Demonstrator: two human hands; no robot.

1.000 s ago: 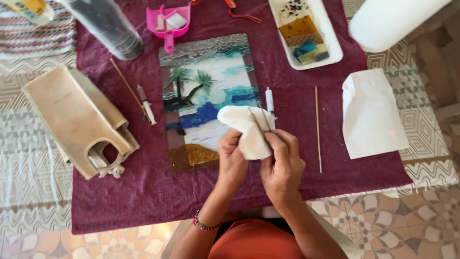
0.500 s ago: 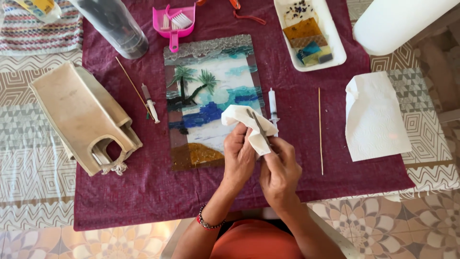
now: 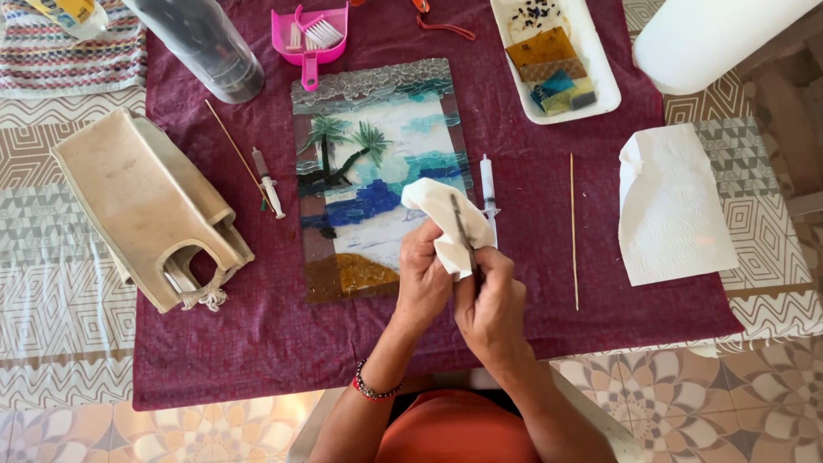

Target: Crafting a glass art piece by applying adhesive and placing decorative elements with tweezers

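Note:
My left hand [image 3: 423,279] grips a crumpled white paper towel [image 3: 439,215] just above the lower right part of a glass mosaic panel [image 3: 369,154] showing palm trees, sea and sand. My right hand [image 3: 490,309] pinches a thin dark tool [image 3: 461,227] whose tip lies against the paper towel. Both hands are close together over the maroon cloth [image 3: 257,343]. A syringe [image 3: 488,184] lies right beside the panel, just behind the towel.
A second syringe [image 3: 268,182] and a wooden stick [image 3: 236,153] lie left of the panel, another stick [image 3: 573,230] to the right. A beige bag [image 3: 141,201], pink dustpan with brush [image 3: 313,34], white tray of glass pieces [image 3: 557,56], folded paper towel [image 3: 673,206] and dark cylinder [image 3: 201,43] surround them.
The hands, towel and tool stay together with small rubbing shifts. The view has moved slightly, so everything sits a little differently in frame.

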